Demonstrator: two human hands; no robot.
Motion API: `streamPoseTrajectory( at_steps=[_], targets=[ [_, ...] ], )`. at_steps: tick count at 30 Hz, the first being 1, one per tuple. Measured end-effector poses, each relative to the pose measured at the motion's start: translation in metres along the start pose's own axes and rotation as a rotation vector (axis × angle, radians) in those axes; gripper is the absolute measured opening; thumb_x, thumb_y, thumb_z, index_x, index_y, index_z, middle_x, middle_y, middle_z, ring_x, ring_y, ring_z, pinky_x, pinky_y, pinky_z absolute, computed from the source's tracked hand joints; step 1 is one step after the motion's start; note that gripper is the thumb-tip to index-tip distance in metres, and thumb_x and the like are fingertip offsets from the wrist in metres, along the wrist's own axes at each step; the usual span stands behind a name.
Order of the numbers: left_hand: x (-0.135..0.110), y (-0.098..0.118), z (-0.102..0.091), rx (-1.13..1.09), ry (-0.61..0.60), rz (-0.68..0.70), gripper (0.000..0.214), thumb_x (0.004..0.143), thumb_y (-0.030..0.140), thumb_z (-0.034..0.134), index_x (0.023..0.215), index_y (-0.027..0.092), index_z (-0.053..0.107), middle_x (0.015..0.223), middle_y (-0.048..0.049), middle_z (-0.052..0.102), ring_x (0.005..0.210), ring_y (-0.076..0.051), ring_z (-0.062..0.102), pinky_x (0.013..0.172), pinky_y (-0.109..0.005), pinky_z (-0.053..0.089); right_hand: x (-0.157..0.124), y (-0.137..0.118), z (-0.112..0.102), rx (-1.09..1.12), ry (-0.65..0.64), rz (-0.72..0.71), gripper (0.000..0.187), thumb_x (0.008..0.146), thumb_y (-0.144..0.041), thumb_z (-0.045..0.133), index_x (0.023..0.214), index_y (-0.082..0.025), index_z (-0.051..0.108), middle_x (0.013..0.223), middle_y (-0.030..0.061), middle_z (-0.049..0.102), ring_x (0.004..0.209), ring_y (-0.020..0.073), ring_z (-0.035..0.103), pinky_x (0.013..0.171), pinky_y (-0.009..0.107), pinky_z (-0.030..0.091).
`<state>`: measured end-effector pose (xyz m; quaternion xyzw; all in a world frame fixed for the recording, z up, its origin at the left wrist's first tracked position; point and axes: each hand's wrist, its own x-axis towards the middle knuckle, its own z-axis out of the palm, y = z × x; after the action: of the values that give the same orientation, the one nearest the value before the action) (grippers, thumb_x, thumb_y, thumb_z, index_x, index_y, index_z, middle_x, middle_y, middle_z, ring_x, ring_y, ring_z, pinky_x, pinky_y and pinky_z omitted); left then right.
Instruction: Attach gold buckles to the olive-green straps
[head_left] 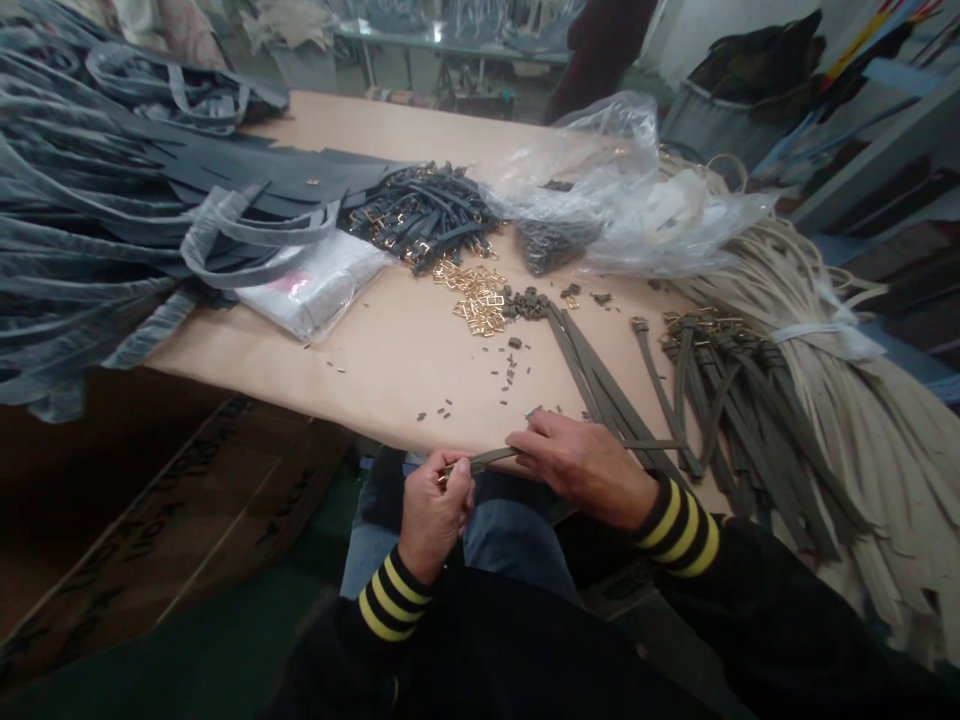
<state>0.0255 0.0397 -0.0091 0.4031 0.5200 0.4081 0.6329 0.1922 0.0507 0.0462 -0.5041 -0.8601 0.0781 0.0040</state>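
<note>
An olive-brown strap (493, 457) stretches between my two hands at the table's front edge. My left hand (435, 510) is closed around its left end, where a bit of gold-coloured metal, seemingly a buckle, shows between the fingers. Fingers of my right hand (583, 468) pinch the same strap further along, and its tail runs out to the right past the wrist. Just beyond the hands lie several small dark pieces (510, 375). Loose olive straps (600, 370) reach from behind my right hand toward a heap of olive loops (527, 302) and gold buckles (478, 300).
Buckled olive straps (750, 400) are piled at right, beside a bundle of long beige strips (795, 270). Dark buckled straps (427, 210) and clear plastic bags (637, 210) sit further back. Wrapped grey handles (255, 240) crowd the left; a cardboard box (187, 520) stands below.
</note>
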Motion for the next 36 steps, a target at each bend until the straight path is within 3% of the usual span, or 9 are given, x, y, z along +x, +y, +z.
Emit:
streamPoseTrajectory(
  at_steps=[3,5,10,16,22,30,36],
  targets=[
    [-0.002,-0.003,-0.001,0.034,-0.011,-0.007,0.023,0.069,0.038,0.051,0.070,0.015,0.048,0.036,0.0119,0.032,0.027,-0.003,0.026,0.028,-0.014,0.022,-0.011,0.002,0.006,0.227,0.044,-0.005,0.027,0.079,-0.027,0.050,0.103,-0.016,0.052,0.083,0.0071,0.056,0.070,0.0148,0.052,0.059,0.023,0.038],
    [-0.004,-0.003,-0.002,0.082,-0.013,0.019,0.021,0.069,0.036,0.050,0.067,0.015,0.048,0.036,0.0114,0.031,0.028,-0.003,0.026,0.030,-0.014,0.022,-0.017,0.004,0.006,0.376,0.034,0.062,0.026,0.077,-0.029,0.052,0.098,-0.014,0.053,0.081,0.0065,0.058,0.069,0.0144,0.054,0.060,0.024,0.039],
    [-0.007,-0.002,-0.002,0.237,-0.012,0.061,0.021,0.069,0.034,0.047,0.060,0.015,0.048,0.037,0.0092,0.033,0.032,-0.004,0.028,0.033,-0.016,0.022,-0.027,0.005,-0.002,0.563,-0.170,0.205,0.020,0.079,-0.031,0.047,0.068,-0.015,0.053,0.055,-0.0005,0.054,0.052,0.0107,0.050,0.050,0.021,0.035],
    [-0.014,-0.007,0.005,0.391,-0.074,0.128,0.020,0.069,0.032,0.046,0.058,0.015,0.048,0.041,0.0075,0.035,0.037,-0.005,0.030,0.037,-0.017,0.024,-0.025,-0.012,0.003,0.896,-0.350,0.253,0.015,0.080,-0.025,0.044,0.071,-0.014,0.049,0.056,-0.0003,0.056,0.047,0.0080,0.051,0.047,0.018,0.038],
    [-0.015,-0.006,0.005,0.514,-0.120,0.167,0.017,0.069,0.028,0.045,0.058,0.016,0.048,0.044,0.0068,0.037,0.040,-0.006,0.033,0.040,-0.017,0.027,-0.022,-0.020,0.011,0.933,-0.309,0.252,0.010,0.078,-0.015,0.041,0.072,-0.014,0.049,0.061,0.0008,0.058,0.050,0.0079,0.050,0.048,0.018,0.038],
    [-0.014,-0.004,0.004,0.532,-0.182,0.200,0.014,0.071,0.028,0.046,0.062,0.018,0.048,0.045,0.0063,0.039,0.041,-0.008,0.036,0.042,-0.018,0.028,-0.021,-0.019,0.019,0.978,-0.195,0.276,0.014,0.077,-0.021,0.044,0.066,-0.013,0.049,0.053,-0.0015,0.052,0.048,0.0073,0.044,0.048,0.018,0.035],
    [-0.004,-0.002,0.004,0.499,-0.352,0.232,0.013,0.075,0.031,0.045,0.079,0.019,0.049,0.054,0.0028,0.054,0.047,-0.012,0.049,0.047,-0.021,0.035,-0.021,-0.014,0.019,1.125,-0.296,0.311,0.011,0.076,-0.019,0.040,0.072,-0.013,0.048,0.058,-0.0001,0.056,0.042,0.0056,0.044,0.040,0.016,0.034]
  ],
)
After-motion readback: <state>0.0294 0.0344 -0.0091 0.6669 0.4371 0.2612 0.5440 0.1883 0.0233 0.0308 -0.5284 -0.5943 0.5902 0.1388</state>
